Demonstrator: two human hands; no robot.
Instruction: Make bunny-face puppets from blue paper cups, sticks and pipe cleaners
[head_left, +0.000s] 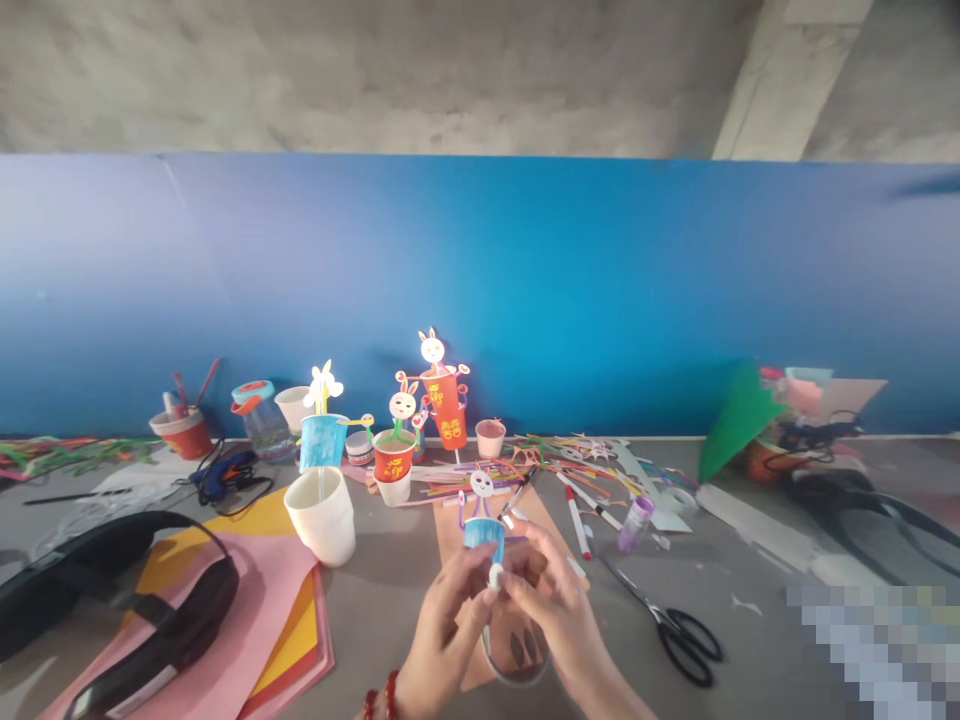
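Note:
A small figure in a blue-painted paper cup (484, 534) stands upright between my hands, with a round white smiling face (481, 485) and purple arms. My left hand (452, 605) is closed around its lower left side. From the right, my right hand (553, 592) is closed too, thumb and fingers at the cup's base. A small white piece (495, 576) shows between both sets of fingertips; its exact kind is unclear. Under my hands lies a brown sheet (450, 515), and a round rim (516, 680) with dark oval shapes inside is partly hidden.
Black-handled scissors (667, 620) lie at right, near a red marker (577, 522) and a purple glue stick (636, 525). Left are a white cup (321, 515), coloured paper (277, 610) and headphones (172, 640). Red cup figures (445, 405) and loose coloured sticks stand or lie behind.

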